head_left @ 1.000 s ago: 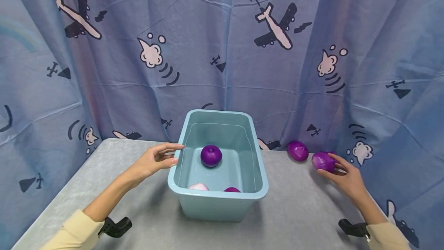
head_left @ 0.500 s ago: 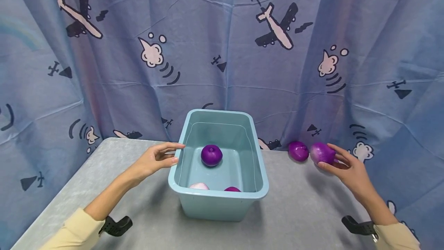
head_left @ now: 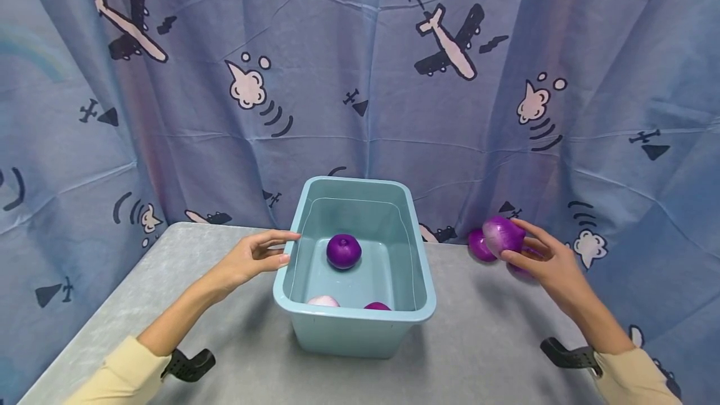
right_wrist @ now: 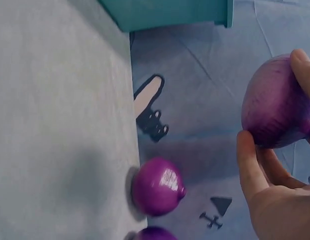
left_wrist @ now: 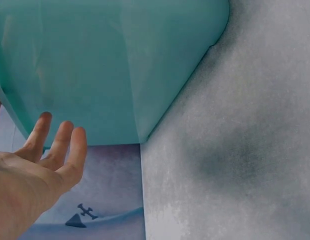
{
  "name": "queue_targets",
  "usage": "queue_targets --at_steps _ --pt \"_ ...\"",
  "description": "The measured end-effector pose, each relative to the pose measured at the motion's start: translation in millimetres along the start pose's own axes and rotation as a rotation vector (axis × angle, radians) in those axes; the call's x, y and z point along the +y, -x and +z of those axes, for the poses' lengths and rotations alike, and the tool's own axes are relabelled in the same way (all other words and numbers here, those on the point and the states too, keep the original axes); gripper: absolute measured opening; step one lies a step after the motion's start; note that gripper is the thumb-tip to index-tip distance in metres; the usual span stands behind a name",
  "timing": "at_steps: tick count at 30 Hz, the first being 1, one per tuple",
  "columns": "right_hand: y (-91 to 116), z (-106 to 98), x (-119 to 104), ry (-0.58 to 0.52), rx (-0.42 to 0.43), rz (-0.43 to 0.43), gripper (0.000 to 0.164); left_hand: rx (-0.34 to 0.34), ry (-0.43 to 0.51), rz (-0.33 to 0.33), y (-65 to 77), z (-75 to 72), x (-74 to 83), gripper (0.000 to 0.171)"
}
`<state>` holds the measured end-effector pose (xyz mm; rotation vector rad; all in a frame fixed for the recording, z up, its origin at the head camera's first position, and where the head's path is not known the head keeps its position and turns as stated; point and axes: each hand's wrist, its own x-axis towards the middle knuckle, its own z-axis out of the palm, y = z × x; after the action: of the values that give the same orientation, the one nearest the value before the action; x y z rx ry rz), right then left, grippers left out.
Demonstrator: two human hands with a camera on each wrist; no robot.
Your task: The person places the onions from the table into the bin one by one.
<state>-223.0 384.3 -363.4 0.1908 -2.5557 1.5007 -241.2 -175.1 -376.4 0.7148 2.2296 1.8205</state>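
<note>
My right hand [head_left: 554, 267] pinches a purple onion [head_left: 502, 236] between thumb and fingertips, held up over the table's right side. The right wrist view shows this onion [right_wrist: 275, 102] in the air, apart from the others. Behind it a second purple onion [head_left: 480, 247] lies at the table's far edge; a third [head_left: 522, 272] is partly hidden under my hand. My left hand [head_left: 247, 261] touches the left rim of a light blue plastic bin [head_left: 354, 333] with loosely extended fingers. A dark purple, round onion-like vegetable [head_left: 344, 251] sits inside the bin.
Near the bin's front wall, a pale pinkish round thing [head_left: 323, 300] and a magenta one [head_left: 377, 306] show only their tops. The grey table [head_left: 467, 342] ends at a blue curtain [head_left: 315, 49] printed with airplanes.
My right hand has lifted the purple onion off the table and moved it up and left, in front of the second onion. A third onion now shows beneath. My left hand stays at the bin.
</note>
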Motion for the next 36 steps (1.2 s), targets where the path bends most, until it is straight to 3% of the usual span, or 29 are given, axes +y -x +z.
queue_targets --at_steps 15,29,36 --pt "-17 29 -34 -0.118 -0.115 0.002 0.071 0.001 0.011 -0.010 2.0 0.0 -0.5 0.050" --pt "-34 52 -68 -0.131 -0.163 -0.113 0.066 0.004 0.021 0.004 0.4 0.0 -0.6 0.052" --pt "-36 62 -81 -0.192 -0.210 -0.165 0.064 0.002 0.014 0.003 0.0 1.1 0.0 0.052"
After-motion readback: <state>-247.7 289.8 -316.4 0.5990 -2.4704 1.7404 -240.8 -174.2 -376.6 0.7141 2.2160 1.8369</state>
